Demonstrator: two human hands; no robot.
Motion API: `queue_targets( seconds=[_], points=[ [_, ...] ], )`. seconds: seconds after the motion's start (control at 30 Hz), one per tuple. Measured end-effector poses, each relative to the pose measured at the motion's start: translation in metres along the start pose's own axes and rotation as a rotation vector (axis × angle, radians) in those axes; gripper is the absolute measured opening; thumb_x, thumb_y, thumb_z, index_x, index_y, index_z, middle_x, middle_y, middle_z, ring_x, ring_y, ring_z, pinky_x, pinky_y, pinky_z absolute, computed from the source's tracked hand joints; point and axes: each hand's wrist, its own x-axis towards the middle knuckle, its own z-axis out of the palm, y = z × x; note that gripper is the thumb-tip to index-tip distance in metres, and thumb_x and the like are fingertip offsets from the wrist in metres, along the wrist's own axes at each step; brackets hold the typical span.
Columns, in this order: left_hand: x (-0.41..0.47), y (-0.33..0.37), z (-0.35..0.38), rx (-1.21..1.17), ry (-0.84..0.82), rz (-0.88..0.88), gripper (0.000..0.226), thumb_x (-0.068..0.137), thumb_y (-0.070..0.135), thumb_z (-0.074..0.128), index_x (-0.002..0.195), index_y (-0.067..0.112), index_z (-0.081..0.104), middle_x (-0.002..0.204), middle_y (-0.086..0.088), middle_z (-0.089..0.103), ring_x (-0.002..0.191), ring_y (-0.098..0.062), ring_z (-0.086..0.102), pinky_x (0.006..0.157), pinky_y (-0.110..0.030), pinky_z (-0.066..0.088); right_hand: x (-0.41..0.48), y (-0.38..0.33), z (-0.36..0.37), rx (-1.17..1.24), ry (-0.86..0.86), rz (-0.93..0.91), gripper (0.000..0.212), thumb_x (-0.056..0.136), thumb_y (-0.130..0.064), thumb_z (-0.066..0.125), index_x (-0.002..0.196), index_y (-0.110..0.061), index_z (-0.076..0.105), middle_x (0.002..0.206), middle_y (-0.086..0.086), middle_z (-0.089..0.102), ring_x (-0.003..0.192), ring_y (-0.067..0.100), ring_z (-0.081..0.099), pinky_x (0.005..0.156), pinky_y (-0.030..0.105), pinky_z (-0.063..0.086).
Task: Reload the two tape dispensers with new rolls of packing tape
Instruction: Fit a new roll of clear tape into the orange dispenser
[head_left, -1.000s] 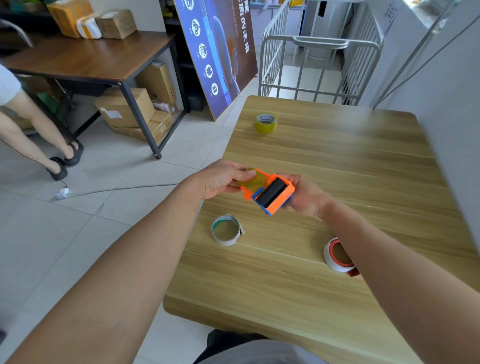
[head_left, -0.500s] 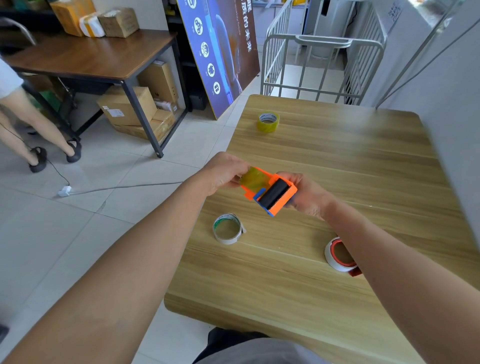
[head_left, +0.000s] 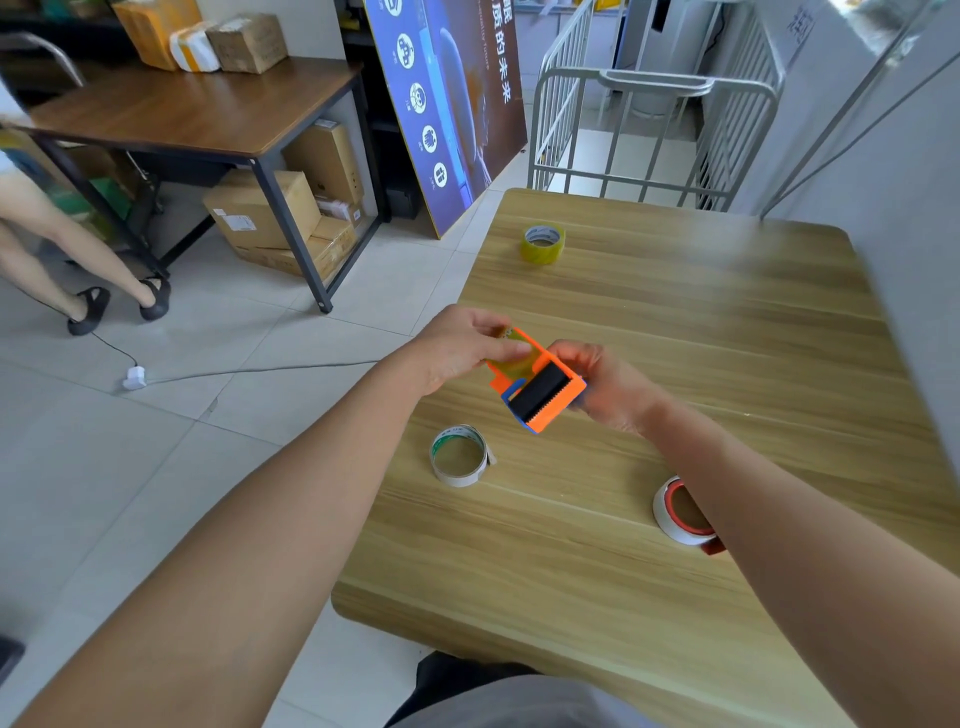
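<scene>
both hands (head_left: 457, 349) grip a boxy orange plastic dispenser (head_left: 540, 391), perhaps loaded.

- Head view: worn camera sits above the near edge of the wooden table (head_left: 675, 322), facing forward and down.
- Wide angle; left hand (head_left: 457, 348) and right hand (head_left: 608, 387) close, mid-frame, forearms entering from the bottom corners.
- Far edge of table, floor (head_left: 156, 467) left, wall (head_left: 909, 260) right, all in frame.

Red-white dispenser (head_left: 675, 512) part hidden behind right forearm (head_left: 789, 525).
</scene>
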Motion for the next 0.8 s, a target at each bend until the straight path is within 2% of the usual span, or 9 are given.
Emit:
queue_targets(
  seconds=[0.13,0.3,0.43,0.53,0.63,0.73,0.8],
  points=[
    [0.0,0.011,0.013,0.226,0.135,0.088,0.072,0.065,0.026,0.083,0.129,0.01,0.053,0.129,-0.007,0.057,0.118,-0.018,0.053,0.102,-0.036,0.043,0.0,-0.002,0.005,0.018,0.042,-0.03,0.049,0.075,0.028,0.049,0.073,-0.021,0.052,0.071,-0.009,0.054,0.058,-0.013,0.049,0.061,0.013,0.041],
    [-0.006,0.009,0.008,0.071,0.123,0.094,0.067,0.073,0.02,0.078,0.132,0.008,0.049,0.133,-0.008,0.054,0.123,-0.018,0.05,0.106,-0.034,0.039,-0.002,-0.005,0.0,0.019,0.146,-0.108,0.046,0.079,0.022,0.05,0.073,-0.023,0.056,0.073,-0.01,0.057,0.06,-0.011,0.05,0.063,0.011,0.04],
    [-0.006,0.009,0.007,0.119,0.138,0.092,0.059,0.069,0.023,0.08,0.122,0.009,0.06,0.117,-0.011,0.065,0.112,-0.021,0.059,0.104,-0.04,0.043,-0.003,-0.004,0.003,-0.034,0.185,-0.112,0.029,0.079,0.02,0.049,0.082,-0.006,0.061,0.077,0.006,0.059,0.064,0.001,0.048,0.063,0.014,0.039],
    [-0.007,0.011,0.012,0.171,0.161,0.132,0.052,0.07,0.023,0.08,0.118,0.009,0.064,0.113,-0.011,0.067,0.109,-0.023,0.061,0.1,-0.043,0.046,-0.001,0.001,0.003,-0.116,0.201,-0.097,0.031,0.08,0.014,0.052,0.085,-0.015,0.062,0.084,0.011,0.065,0.075,0.016,0.055,0.07,0.025,0.043],
    [-0.009,0.012,0.018,0.274,0.199,0.159,0.051,0.073,0.025,0.077,0.12,0.009,0.063,0.118,-0.013,0.065,0.109,-0.025,0.061,0.098,-0.041,0.047,0.003,0.007,0.003,-0.178,0.226,-0.065,0.026,0.078,0.011,0.053,0.09,-0.01,0.064,0.093,0.015,0.069,0.083,0.03,0.061,0.079,0.036,0.049],
    [-0.01,0.011,0.024,0.404,0.292,0.18,0.058,0.075,0.029,0.076,0.127,0.011,0.057,0.13,-0.01,0.059,0.111,-0.02,0.059,0.093,-0.028,0.046,0.003,0.01,0.006,-0.235,0.243,-0.049,0.029,0.077,0.012,0.053,0.096,-0.007,0.064,0.092,0.015,0.068,0.086,0.034,0.061,0.08,0.046,0.05],
    [-0.011,0.01,0.028,0.459,0.349,0.193,0.058,0.077,0.027,0.074,0.129,0.011,0.054,0.136,-0.008,0.054,0.122,-0.021,0.052,0.096,-0.029,0.042,0.003,0.011,0.007,-0.253,0.248,-0.036,0.029,0.077,0.011,0.054,0.097,-0.008,0.064,0.091,0.015,0.068,0.085,0.034,0.061,0.08,0.047,0.05]
  ],
)
